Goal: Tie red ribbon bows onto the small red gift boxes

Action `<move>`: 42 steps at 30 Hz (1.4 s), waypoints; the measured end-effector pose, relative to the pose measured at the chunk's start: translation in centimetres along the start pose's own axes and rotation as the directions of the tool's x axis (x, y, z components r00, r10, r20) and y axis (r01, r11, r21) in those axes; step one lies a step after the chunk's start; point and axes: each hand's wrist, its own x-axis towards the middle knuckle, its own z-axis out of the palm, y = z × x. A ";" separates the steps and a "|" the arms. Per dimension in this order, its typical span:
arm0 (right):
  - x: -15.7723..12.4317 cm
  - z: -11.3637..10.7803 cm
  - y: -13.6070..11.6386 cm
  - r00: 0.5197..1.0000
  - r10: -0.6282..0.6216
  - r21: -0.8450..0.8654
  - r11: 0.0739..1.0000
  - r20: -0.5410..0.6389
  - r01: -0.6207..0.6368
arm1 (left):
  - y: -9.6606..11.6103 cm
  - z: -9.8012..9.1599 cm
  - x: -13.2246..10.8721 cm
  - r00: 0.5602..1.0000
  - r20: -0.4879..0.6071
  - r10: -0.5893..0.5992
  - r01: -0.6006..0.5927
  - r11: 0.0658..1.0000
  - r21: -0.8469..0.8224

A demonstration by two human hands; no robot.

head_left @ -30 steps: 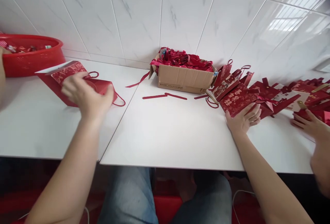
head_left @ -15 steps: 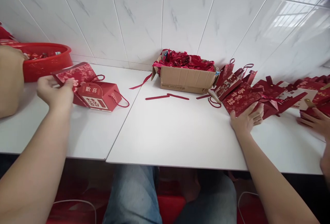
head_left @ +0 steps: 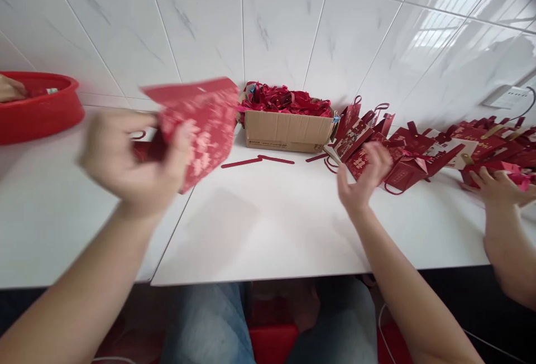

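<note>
Holding the red bag [head_left: 201, 121], left hand [head_left: 129, 163] hangs near the table seam [head_left: 170, 244].

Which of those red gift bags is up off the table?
The blurred bag in the left hand; the other bags lie in a row on the white table.

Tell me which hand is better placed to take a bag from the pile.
The right hand: it is open at the pile, while the left hand holds a red bag.

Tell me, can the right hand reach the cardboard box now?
Probably yes: the right hand is open by the red bags, close to the cardboard box, with only table and a thin red strip between.
</note>
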 end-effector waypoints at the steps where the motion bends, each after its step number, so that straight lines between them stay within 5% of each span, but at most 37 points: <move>1: -0.2 0.6 -2.6 0.986 -0.013 0.219 0.975 0.168 -0.025 | 1.4 1.5 -1.2 0.983 -0.050 0.177 -0.175 0.983 0.047; 4: -1.1 2.3 -8.9 0.815 -0.016 0.596 0.691 0.579 -0.410 | 4.5 5.3 -5.3 0.942 0.072 0.327 -0.328 0.945 -0.010; 7: -1.5 3.5 -11.5 0.705 -0.070 0.651 0.459 0.706 -0.605 | 5.9 7.1 -8.0 0.907 0.354 0.227 -0.231 0.972 -0.030; 10: -1.1 4.4 -10.8 0.652 0.003 0.600 0.386 0.759 -0.700 | 5.8 6.8 -8.0 0.732 0.661 0.167 -0.110 0.986 -0.128; 12: -0.7 4.9 -9.4 0.600 0.044 0.555 0.330 0.799 -0.764 | 4.9 6.0 -7.1 0.581 0.792 0.188 0.014 0.970 -0.241; 13: -0.6 5.1 -8.6 0.574 0.050 0.536 0.298 0.818 -0.790 | 4.3 5.6 -6.5 0.541 0.821 0.185 0.091 0.957 -0.276; 14: -0.6 5.2 -7.9 0.554 0.054 0.523 0.264 0.831 -0.810 | 3.6 5.4 -6.1 0.546 0.823 0.155 0.168 0.943 -0.288; 17: -0.9 5.1 -6.4 0.499 0.102 0.482 0.149 0.861 -0.863 | 1.8 5.0 -5.5 0.683 0.716 -0.146 0.400 0.895 -0.199; 18: -1.1 5.0 -6.1 0.472 0.119 0.460 0.111 0.874 -0.881 | 1.4 5.0 -5.6 0.658 0.704 -0.268 0.524 0.834 -0.171; 19: -1.4 4.9 -5.9 0.447 0.123 0.440 0.080 0.886 -0.895 | 1.2 5.0 -5.8 0.578 0.731 -0.364 0.655 0.741 -0.149; 21: -2.1 4.7 -6.0 0.418 0.097 0.414 0.057 0.903 -0.909 | 1.3 4.9 -6.4 0.323 0.861 -0.393 0.851 0.518 -0.083; 22: -2.4 4.6 -6.1 0.415 0.079 0.411 0.062 0.906 -0.909 | 1.6 4.8 -6.7 0.229 0.908 -0.351 0.889 0.455 -0.048; 23: -2.7 4.6 -6.3 0.415 0.064 0.410 0.072 0.908 -0.909 | 1.9 4.7 -7.1 0.187 0.932 -0.310 0.895 0.445 -0.031; 24: -3.0 4.6 -6.4 0.414 0.057 0.409 0.084 0.908 -0.909 | 2.1 4.6 -7.3 0.193 0.940 -0.282 0.877 0.479 -0.037; 29: -3.5 4.5 -6.9 0.403 0.020 0.396 0.156 0.915 -0.905 | 2.1 4.5 -8.6 0.420 0.894 -0.155 0.661 0.728 -0.184; 32: -3.6 4.5 -7.1 0.399 0.055 0.385 0.169 0.915 -0.907 | 1.7 4.7 -9.3 0.432 0.889 -0.155 0.681 0.702 -0.208; 35: -3.8 4.9 -7.2 0.360 0.108 0.345 0.141 0.927 -0.928 | 1.8 5.2 -9.9 0.298 0.907 -0.297 0.859 0.498 -0.119; 40: -4.3 5.9 -6.9 0.310 0.167 0.296 0.103 0.936 -0.950 | 2.3 6.2 -10.1 -0.097 0.905 -0.414 0.991 0.048 0.128; 42: -4.6 6.2 -6.9 0.317 0.173 0.298 0.126 0.933 -0.946 | 2.3 6.5 -9.9 -0.160 0.899 -0.408 0.985 -0.013 0.170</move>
